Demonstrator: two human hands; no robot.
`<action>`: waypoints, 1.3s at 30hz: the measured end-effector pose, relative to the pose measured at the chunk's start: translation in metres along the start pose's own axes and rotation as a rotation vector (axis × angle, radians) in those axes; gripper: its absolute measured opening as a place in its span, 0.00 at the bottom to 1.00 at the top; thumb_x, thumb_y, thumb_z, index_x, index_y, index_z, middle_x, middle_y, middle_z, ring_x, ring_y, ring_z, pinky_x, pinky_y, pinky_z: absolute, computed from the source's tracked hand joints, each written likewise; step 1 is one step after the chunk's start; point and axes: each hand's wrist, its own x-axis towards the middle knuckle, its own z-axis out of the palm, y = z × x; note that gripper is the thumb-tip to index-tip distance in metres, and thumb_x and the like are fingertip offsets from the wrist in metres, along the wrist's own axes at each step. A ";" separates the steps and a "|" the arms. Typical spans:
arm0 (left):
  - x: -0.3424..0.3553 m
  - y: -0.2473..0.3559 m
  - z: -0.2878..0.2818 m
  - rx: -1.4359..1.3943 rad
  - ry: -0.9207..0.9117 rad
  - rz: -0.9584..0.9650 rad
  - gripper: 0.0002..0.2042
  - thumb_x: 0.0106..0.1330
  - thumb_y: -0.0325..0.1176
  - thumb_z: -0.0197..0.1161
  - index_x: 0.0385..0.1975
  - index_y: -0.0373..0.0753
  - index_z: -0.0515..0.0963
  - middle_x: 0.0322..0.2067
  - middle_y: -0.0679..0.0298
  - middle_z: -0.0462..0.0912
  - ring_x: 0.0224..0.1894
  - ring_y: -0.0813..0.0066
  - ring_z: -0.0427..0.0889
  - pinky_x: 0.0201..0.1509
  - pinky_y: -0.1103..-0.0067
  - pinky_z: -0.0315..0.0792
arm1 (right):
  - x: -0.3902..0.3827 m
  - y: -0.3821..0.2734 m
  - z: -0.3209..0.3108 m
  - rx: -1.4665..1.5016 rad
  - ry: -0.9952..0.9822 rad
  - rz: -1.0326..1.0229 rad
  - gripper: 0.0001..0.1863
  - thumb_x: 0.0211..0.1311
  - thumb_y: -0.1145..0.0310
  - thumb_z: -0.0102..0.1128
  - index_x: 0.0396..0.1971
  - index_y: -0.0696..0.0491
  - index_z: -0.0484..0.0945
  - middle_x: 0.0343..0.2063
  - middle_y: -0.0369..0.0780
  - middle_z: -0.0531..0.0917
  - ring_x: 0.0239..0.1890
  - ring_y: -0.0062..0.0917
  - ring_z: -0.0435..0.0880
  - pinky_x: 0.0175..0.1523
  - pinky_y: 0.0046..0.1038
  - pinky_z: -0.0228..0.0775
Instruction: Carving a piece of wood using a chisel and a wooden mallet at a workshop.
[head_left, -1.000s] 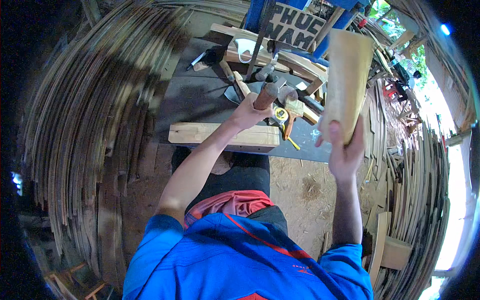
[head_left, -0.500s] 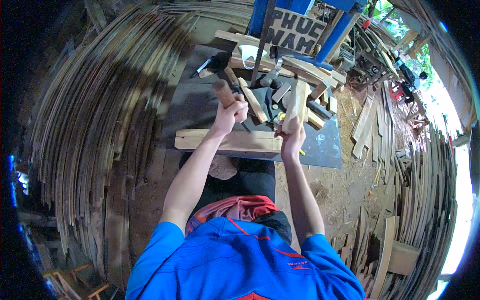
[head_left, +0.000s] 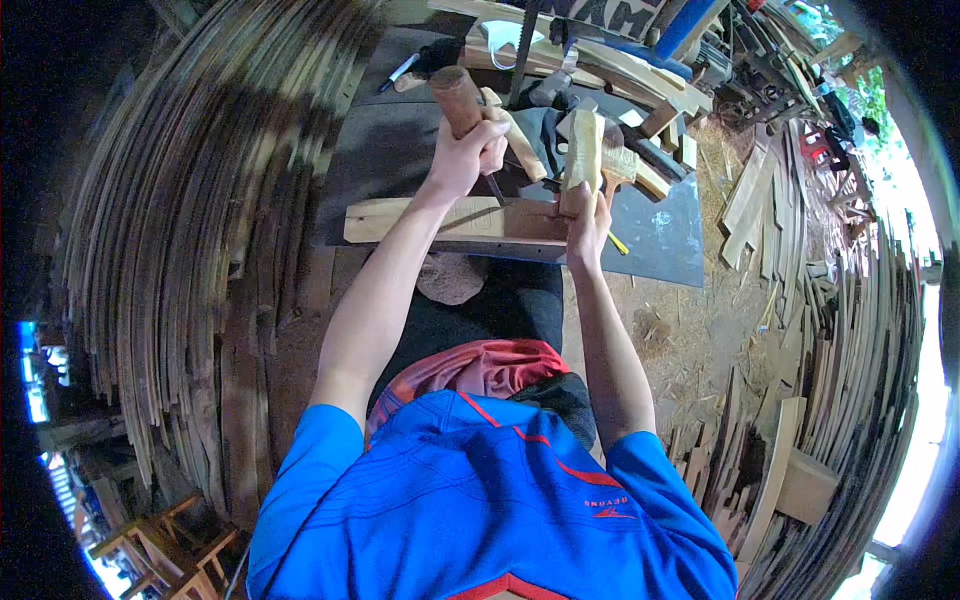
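My left hand (head_left: 468,160) is closed around the wooden handle of a chisel (head_left: 456,98). The chisel leans, its dark blade pointing down at the upper face of a squared timber (head_left: 395,220); whether the edge touches cannot be told. That timber lies across the near side of the dark worktable (head_left: 655,240). To the right, my right hand (head_left: 588,228) grips a thick pale wooden club (head_left: 583,150) by its near end. The club stands up and away from me, over the timber's right end, apart from the chisel.
Beyond my hands lie a brush (head_left: 620,168), a hammer (head_left: 556,80), wood offcuts (head_left: 525,145) and a white mask-like item (head_left: 512,38). An upright saw blade (head_left: 524,50) stands among them. Stacked planks (head_left: 200,180) line the left; more boards (head_left: 850,350) lean at right.
The whole view has shifted, so the table sits higher in it. The chisel handle is tipped slightly farther from me. Relative to the table, the club has moved left, uncovering the brush.
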 end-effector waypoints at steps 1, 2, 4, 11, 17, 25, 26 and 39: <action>0.001 0.001 0.004 0.013 0.013 -0.016 0.17 0.67 0.30 0.55 0.15 0.45 0.59 0.08 0.73 0.56 0.09 0.82 0.53 0.15 0.80 0.50 | -0.002 -0.003 0.001 -0.001 0.000 -0.001 0.19 0.72 0.54 0.52 0.38 0.58 0.75 0.26 0.36 0.79 0.26 0.17 0.75 0.32 0.22 0.68; 0.001 0.001 0.006 0.027 0.025 -0.033 0.18 0.67 0.30 0.55 0.15 0.45 0.59 0.08 0.73 0.56 0.09 0.82 0.53 0.15 0.80 0.50 | -0.004 -0.006 0.002 0.013 0.011 0.012 0.19 0.72 0.54 0.53 0.38 0.58 0.75 0.26 0.36 0.79 0.25 0.17 0.75 0.32 0.22 0.69; 0.003 -0.001 0.006 0.017 0.003 -0.038 0.18 0.67 0.29 0.56 0.15 0.45 0.60 0.08 0.74 0.56 0.08 0.83 0.53 0.15 0.81 0.49 | -0.003 -0.003 -0.002 0.025 0.026 0.024 0.19 0.72 0.54 0.53 0.38 0.59 0.75 0.26 0.36 0.79 0.25 0.17 0.75 0.31 0.22 0.69; 0.008 -0.002 0.009 0.042 -0.078 -0.075 0.13 0.67 0.29 0.61 0.19 0.41 0.69 0.11 0.73 0.65 0.11 0.87 0.59 0.15 0.83 0.53 | 0.004 0.011 -0.012 0.007 -0.012 0.001 0.21 0.73 0.53 0.51 0.44 0.60 0.73 0.29 0.41 0.80 0.27 0.23 0.80 0.31 0.28 0.76; 0.011 0.000 0.015 0.087 -0.084 -0.093 0.14 0.68 0.30 0.61 0.18 0.43 0.68 0.12 0.76 0.63 0.11 0.88 0.57 0.15 0.84 0.51 | -0.001 -0.001 -0.004 0.054 -0.039 0.084 0.23 0.73 0.54 0.50 0.48 0.62 0.71 0.32 0.44 0.80 0.28 0.27 0.81 0.31 0.31 0.80; 0.019 -0.003 0.018 0.156 -0.147 -0.126 0.13 0.69 0.33 0.59 0.21 0.43 0.68 0.11 0.76 0.61 0.11 0.86 0.56 0.15 0.82 0.50 | 0.005 0.006 -0.010 -0.034 -0.059 -0.005 0.22 0.74 0.55 0.50 0.49 0.62 0.71 0.33 0.43 0.80 0.29 0.26 0.82 0.31 0.31 0.80; 0.019 -0.003 0.020 0.168 -0.146 -0.124 0.13 0.69 0.33 0.59 0.21 0.44 0.67 0.11 0.76 0.61 0.11 0.86 0.55 0.15 0.82 0.50 | 0.004 0.007 -0.012 -0.034 -0.057 -0.005 0.22 0.74 0.55 0.50 0.49 0.62 0.71 0.33 0.43 0.80 0.29 0.26 0.82 0.31 0.31 0.80; 0.021 -0.010 0.033 0.227 -0.079 -0.131 0.18 0.68 0.34 0.61 0.16 0.46 0.65 0.11 0.78 0.61 0.11 0.89 0.55 0.15 0.83 0.50 | -0.002 -0.006 -0.001 0.072 -0.041 0.045 0.20 0.73 0.55 0.52 0.44 0.61 0.71 0.32 0.43 0.78 0.27 0.25 0.82 0.28 0.28 0.81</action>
